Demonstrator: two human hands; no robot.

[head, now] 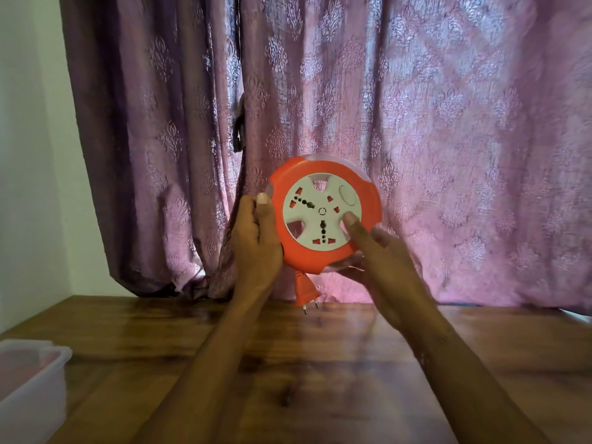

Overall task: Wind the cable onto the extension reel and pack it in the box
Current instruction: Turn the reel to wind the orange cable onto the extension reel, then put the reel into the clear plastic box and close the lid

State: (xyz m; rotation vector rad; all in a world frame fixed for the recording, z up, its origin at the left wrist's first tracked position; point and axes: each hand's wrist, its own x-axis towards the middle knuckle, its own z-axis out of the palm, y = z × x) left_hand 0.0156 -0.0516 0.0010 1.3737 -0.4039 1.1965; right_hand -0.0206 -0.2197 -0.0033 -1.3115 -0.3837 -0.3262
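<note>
I hold a round orange extension reel [371, 200] with a white socket face up in the air in front of the curtain. My left hand [256, 241] grips its left rim, thumb on the front edge. My right hand [378, 251] has one straight finger pressed on the white centre disc, with the other fingers under the reel's lower right edge. The orange two-pin plug [306, 291] hangs just below the reel on a very short piece of cable. A clear plastic box [30, 382] sits at the table's left edge.
A wooden table [320, 363] spreads below my arms. A purple patterned curtain [416, 123] hangs behind it, and a pale wall stands at the left.
</note>
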